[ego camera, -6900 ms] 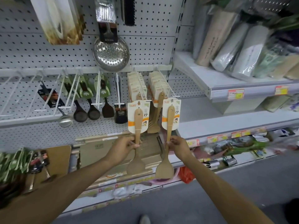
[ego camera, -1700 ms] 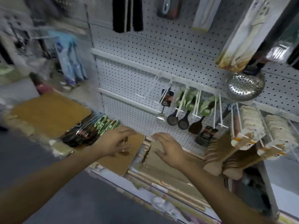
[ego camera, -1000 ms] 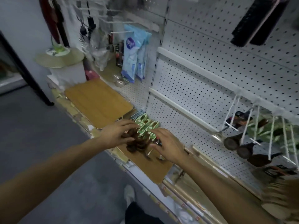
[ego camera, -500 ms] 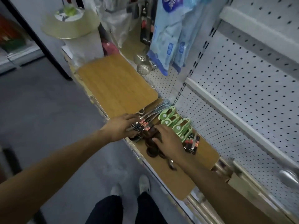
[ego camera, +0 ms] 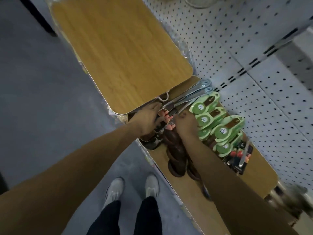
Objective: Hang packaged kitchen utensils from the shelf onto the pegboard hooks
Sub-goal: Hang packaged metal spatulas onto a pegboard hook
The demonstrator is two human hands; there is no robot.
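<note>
A pile of packaged utensils lies on a wooden board on the low shelf: dark wooden spoons (ego camera: 176, 150) with green card tags (ego camera: 218, 126), metal-handled utensils (ego camera: 189, 95) and red-and-black packs (ego camera: 240, 156). My left hand (ego camera: 145, 119) has its fingers curled around the metal utensils' lower ends. My right hand (ego camera: 185, 123) reaches into the pile beside the green tags; its fingertips are hidden, so its grip is unclear. The white pegboard (ego camera: 245, 48) rises behind the shelf.
A large wooden cutting board (ego camera: 122, 53) lies on the shelf to the left, overlapping the lower board (ego camera: 260, 180). Grey floor and my two shoes (ego camera: 132, 187) are below the shelf edge. No hooks show in this view.
I have leaned in and look almost straight down. Both hands stay in the utensil pile, the left now closed around the metal utensils.
</note>
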